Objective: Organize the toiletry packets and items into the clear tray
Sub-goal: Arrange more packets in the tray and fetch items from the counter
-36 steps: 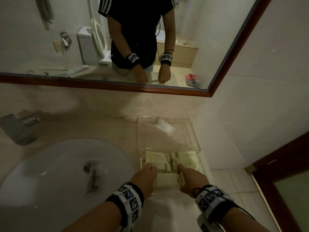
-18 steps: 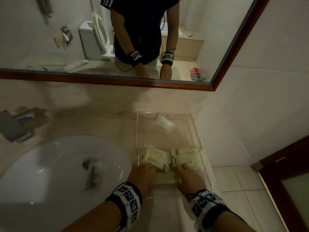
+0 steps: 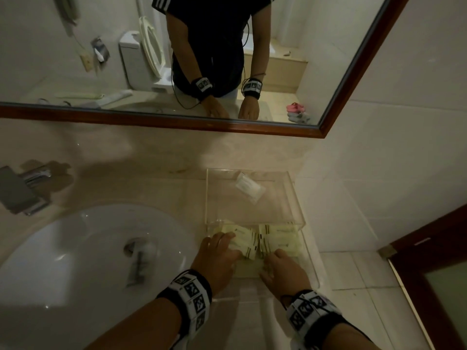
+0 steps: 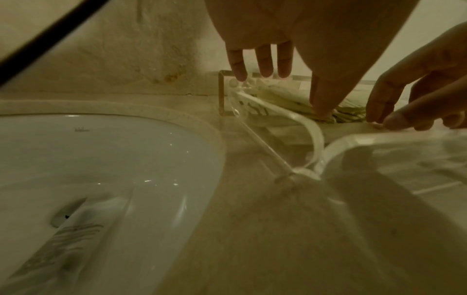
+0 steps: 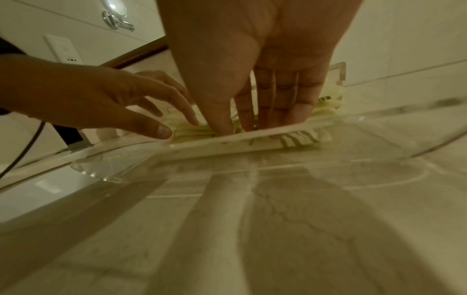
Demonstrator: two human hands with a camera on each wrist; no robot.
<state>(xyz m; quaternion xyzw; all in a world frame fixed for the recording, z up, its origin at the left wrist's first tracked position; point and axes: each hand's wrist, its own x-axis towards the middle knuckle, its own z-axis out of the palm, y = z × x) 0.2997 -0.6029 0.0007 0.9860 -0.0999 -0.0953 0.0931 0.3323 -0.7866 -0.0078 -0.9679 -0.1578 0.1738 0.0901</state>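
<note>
While flat on packets (image 3: 255, 242), both hands outstretched

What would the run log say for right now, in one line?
left hand: fingers flat on left packets | right hand: fingers pressing right packets | clear tray: beside sink

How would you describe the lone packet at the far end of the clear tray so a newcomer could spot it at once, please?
Start at the sink; the clear tray sits on the counter to its right. Near the tray's far wall lies a single white packet, turned at an angle. Unlike the pale yellow packets bunched by both hands, it lies alone and untouched.
</note>
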